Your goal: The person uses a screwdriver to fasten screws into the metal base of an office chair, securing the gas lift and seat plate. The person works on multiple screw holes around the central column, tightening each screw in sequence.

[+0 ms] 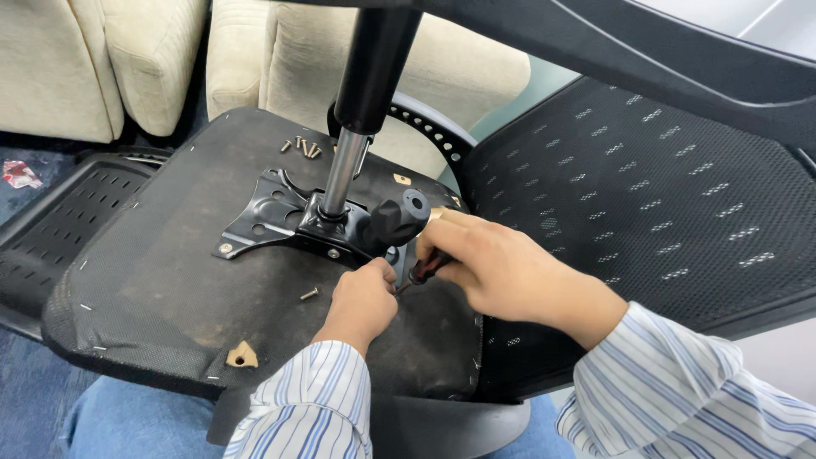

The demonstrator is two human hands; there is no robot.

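Screwdriver (422,272) sits at the black metal plate's (270,212) near edge, on the upturned chair seat (161,280) across my lap. R hand (493,268) wraps its handle, L hand (364,299) pinches the shaft. Loose screw (309,294) just left, more screws (302,147) beyond the gas cylinder (344,170).

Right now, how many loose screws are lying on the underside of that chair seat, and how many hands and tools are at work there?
Loose screws in the far cluster: about 5, small and hard to separate
Lone screw near the hands: 1
Hands: 2, left hand and right hand
Screwdriver: 1
Total: about 9
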